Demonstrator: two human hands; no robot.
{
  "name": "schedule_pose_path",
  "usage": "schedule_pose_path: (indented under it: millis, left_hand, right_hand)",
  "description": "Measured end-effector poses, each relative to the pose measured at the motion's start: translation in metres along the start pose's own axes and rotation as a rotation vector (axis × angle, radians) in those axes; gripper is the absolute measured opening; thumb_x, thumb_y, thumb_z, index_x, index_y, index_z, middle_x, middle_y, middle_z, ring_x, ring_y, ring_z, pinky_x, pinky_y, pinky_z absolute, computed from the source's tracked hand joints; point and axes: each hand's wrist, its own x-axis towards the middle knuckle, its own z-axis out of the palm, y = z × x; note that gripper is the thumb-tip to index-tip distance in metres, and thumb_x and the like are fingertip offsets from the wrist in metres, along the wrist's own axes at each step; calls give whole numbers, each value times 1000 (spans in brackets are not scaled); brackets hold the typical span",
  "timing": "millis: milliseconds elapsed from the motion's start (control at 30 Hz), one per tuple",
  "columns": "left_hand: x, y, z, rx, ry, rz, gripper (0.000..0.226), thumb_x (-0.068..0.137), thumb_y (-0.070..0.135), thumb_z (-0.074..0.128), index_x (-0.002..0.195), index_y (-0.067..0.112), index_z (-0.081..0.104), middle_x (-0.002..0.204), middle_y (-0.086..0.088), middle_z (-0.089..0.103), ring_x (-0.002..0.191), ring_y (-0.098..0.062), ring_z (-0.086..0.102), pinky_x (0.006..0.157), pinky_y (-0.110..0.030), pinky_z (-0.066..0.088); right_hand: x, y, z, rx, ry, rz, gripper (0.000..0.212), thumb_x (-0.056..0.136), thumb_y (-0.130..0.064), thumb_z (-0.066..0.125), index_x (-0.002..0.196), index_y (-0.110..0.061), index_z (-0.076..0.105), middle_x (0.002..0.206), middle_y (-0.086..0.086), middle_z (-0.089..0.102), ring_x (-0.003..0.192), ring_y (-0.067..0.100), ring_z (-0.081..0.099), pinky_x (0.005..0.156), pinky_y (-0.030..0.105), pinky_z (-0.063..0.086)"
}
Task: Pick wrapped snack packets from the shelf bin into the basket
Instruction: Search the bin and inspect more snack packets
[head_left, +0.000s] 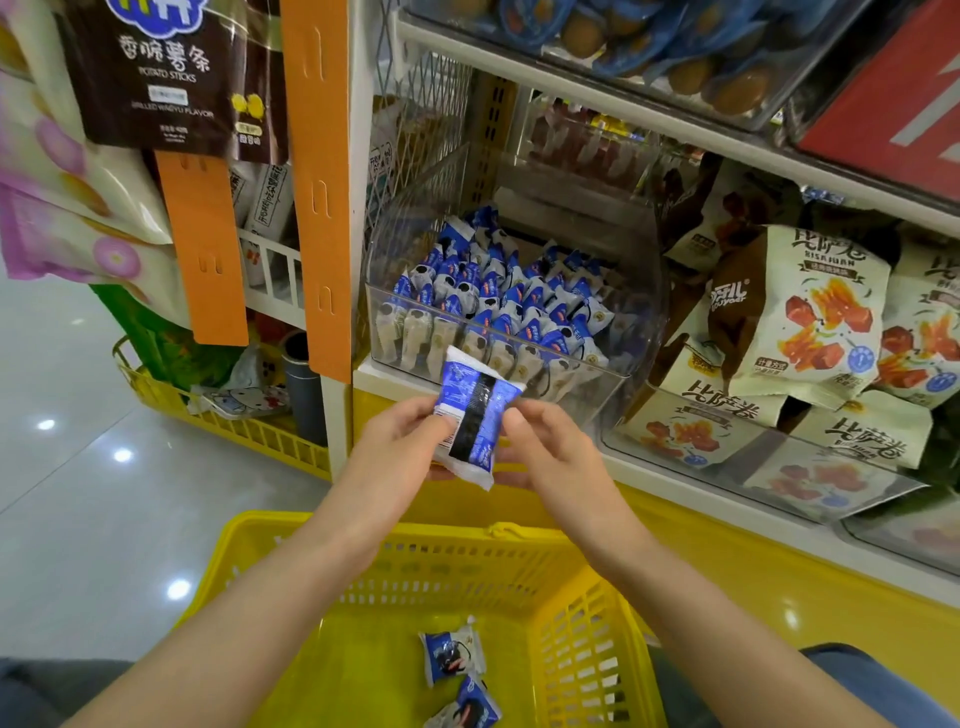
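A blue-and-white wrapped snack packet (474, 415) is held upright between both hands, above the yellow basket (291, 530) and just in front of the shelf bin. My left hand (400, 447) pinches its left edge; my right hand (550, 447) pinches its right edge. The clear plastic shelf bin (587, 379) behind it holds several packets of the same kind (498, 301). Two such packets (451, 656) lie on the basket floor near the bottom of the view.
White-and-orange snack bags (810, 322) fill the bin to the right. Orange hanging strips (317, 182) and a dark potato-stick bag (150, 73) hang at the left. A second yellow basket (228, 421) with goods sits on the floor at the left. A shelf board runs overhead.
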Motion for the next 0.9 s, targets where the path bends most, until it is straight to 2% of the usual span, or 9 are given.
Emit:
schedule_pose_path:
  millis: [67,167,267,433,533,600,733,800,900]
  left_hand:
    - [-1,-4,3,107,-40,48,19,93,13,49,106,21,61,94,8,68,78,-3,64,64,-13,51]
    - [-1,-13,2,446,88,284,35,89,16,57,121,25,47,109,12,54,93,-2,53,70,-7,40]
    - [-5,-16,1,629,106,484,34,84,27,62,112,33,44,109,17,47,96,3,46,75,-3,37]
    - [-5,-17,-2,708,80,511,29,83,36,61,108,35,47,102,22,49,89,10,49,67,-6,41]
    - [-7,-14,-3,751,43,530,27,88,34,54,114,29,51,105,15,57,88,0,53,71,-14,46]
    - [-8,-13,-2,781,29,552,25,93,30,48,116,23,52,105,6,63,89,-8,58,72,-24,50]
    - [-7,-14,-2,936,39,535,28,98,22,37,124,18,45,103,-4,63,85,-19,59,67,-31,47]
    - [-6,-15,-2,953,45,519,26,98,20,37,123,18,43,94,-2,60,79,-19,56,62,-30,44]
    - [-5,-16,-3,846,79,514,22,97,18,38,116,17,49,80,3,55,67,-13,52,53,-22,37]
  right_hand:
    - [0,-2,-2,148,-45,78,24,96,-26,46,108,-12,61,98,2,72,84,12,69,68,24,56]
    - [-1,-1,1,136,11,55,13,94,-21,51,101,-17,61,101,6,70,84,16,69,70,28,58]
    - [-2,3,4,81,26,-16,7,92,-16,53,96,-20,57,92,0,69,74,6,68,58,20,55]
    - [-4,9,8,-8,6,-45,15,94,-20,49,106,-15,57,94,3,71,79,10,70,62,24,57]
    - [-5,12,7,-90,32,-99,20,92,-23,52,110,-14,58,95,3,70,79,10,69,63,28,58]
    - [-8,14,8,-191,49,-149,19,91,-28,54,105,-16,58,91,1,70,77,9,68,63,29,59]
    - [-9,16,10,-358,77,-204,19,89,-36,53,95,-18,56,85,-3,69,71,7,66,61,29,57]
    - [-8,16,11,-415,78,-211,21,89,-40,51,93,-19,53,83,-5,68,69,7,67,62,33,57]
    - [-7,14,10,-430,75,-256,11,89,-40,50,82,-33,46,77,-12,63,69,5,65,59,30,56]
